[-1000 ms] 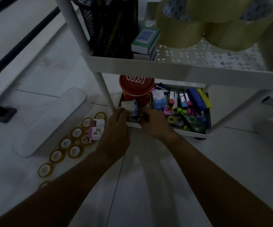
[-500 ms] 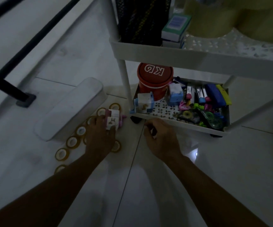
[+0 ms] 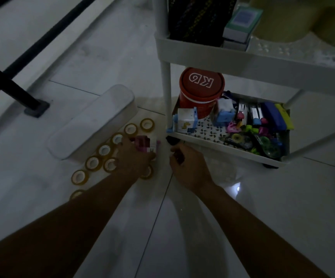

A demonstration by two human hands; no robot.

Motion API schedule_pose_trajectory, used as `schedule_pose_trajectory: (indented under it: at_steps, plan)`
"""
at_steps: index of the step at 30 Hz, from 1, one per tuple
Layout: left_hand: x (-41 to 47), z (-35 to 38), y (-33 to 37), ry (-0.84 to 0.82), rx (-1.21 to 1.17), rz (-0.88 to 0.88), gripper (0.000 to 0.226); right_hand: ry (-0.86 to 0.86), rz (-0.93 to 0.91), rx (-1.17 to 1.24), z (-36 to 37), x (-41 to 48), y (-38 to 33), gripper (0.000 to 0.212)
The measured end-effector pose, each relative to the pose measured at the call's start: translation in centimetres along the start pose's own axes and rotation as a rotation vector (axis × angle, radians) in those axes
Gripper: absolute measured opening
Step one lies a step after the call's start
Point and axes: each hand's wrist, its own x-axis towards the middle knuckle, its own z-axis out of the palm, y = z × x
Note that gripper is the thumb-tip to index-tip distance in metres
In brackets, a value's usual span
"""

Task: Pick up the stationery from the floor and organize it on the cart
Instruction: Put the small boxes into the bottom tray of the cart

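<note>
A person crouched on a dim tiled floor, gathering stationery beside a white cart.

At far left, small amber tape rolls lay scattered on the floor against a long white case, still to be collected. The left hand curled round a small pink-and-white box on the floor among the rolls, blurred, probably to lift it. The right hand hovered with curled fingers beside the cart; whether it held anything could not be told. A similar blue-and-white box stood on the bottom shelf, suggesting where its twin belonged.
</note>
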Motion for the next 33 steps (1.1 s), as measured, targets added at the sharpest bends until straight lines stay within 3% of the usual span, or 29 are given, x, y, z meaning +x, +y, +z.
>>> schedule_pose_trajectory:
  at_steps: [5, 10, 13, 18, 22, 27, 33]
  plan:
    - [-3.6, -0.8, 0.4, 0.021, -0.097, 0.081, 0.074, -0.028, -0.007, 0.038, -0.4, -0.5, -0.1, 0.037]
    - [-6.1, -1.0, 1.7, 0.007, -0.251, 0.080, 0.061, -0.136, -0.157, 0.061, -0.6, -2.1, -0.1, 0.061]
    - [-6.7, -0.3, 2.8, -0.068, -0.257, 0.049, 0.050, -0.107, -0.148, -0.016, -0.7, -3.1, 0.5, 0.078]
    - [-8.4, 0.9, 5.2, -0.230, -0.201, 0.107, 0.039, 0.144, -0.156, -0.015, -3.2, -3.7, 0.8, 0.060]
    - [-9.2, 1.1, 6.9, -0.294, -0.255, 0.185, 0.038, 0.203, -0.116, 0.008, -6.5, -3.8, 1.0, 0.056]
    - [-8.8, 1.0, 7.2, -0.226, -0.137, 0.254, 0.024, 0.284, 0.027, 0.024, -9.7, -2.7, 0.9, 0.056]
    - [-7.7, 1.9, 6.7, -0.190, -0.023, 0.296, 0.010, 0.248, -0.002, -0.187, -10.5, 1.9, 1.7, 0.057]
